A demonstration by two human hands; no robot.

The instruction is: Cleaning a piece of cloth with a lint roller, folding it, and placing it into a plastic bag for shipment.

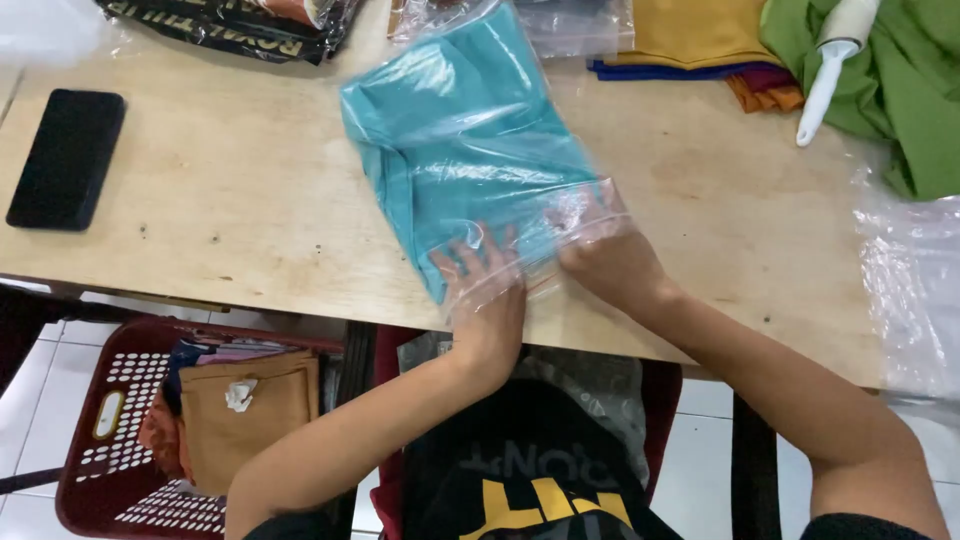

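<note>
Teal garment sits bagged in clear plastic bag at desk near edge; both hands flat, fingers spread, gripping nothing. Judged: sealing step; next, press the opening closed.

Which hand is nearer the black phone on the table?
Left. The left hand lies on the bagged teal garment, right of the phone; the right hand is farther right still.

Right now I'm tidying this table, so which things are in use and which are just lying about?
In use:
left hand
right hand
clear plastic bag
folded teal garment

Lying about:
black phone
lint roller
green cloth
stacked folded cloths
red basket
</note>
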